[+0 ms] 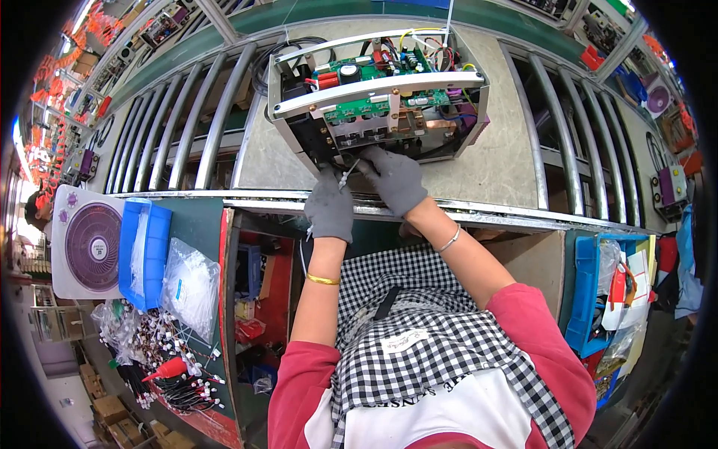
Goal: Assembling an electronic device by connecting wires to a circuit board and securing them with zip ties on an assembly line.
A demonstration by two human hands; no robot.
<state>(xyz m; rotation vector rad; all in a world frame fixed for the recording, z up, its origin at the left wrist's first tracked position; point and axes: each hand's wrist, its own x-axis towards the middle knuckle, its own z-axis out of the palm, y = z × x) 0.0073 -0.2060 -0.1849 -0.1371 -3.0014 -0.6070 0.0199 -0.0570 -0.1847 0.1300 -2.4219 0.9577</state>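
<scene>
An open metal chassis [404,93] with green circuit boards and coloured wires stands before me, its lower front side facing me. My left hand [329,208], in a grey glove, is at the chassis's lower front edge with its fingers bent together; what they hold is hidden. My right hand [395,179], also gloved in grey, is just right of it, thumb and fingers closed around the upper end of a thin white wire [345,176] with small connector-like pieces. This wire hangs between the two hands. Fingertips of both hands are partly hidden by the chassis's shadow.
Metal rollers [196,123] flank the work board [501,161] left and right. To my left are a purple-and-white fan [97,243], a blue bin [143,254], a bag of white parts [190,288], a red bottle [166,370] and wire harnesses. A blue tray [587,299] stands right.
</scene>
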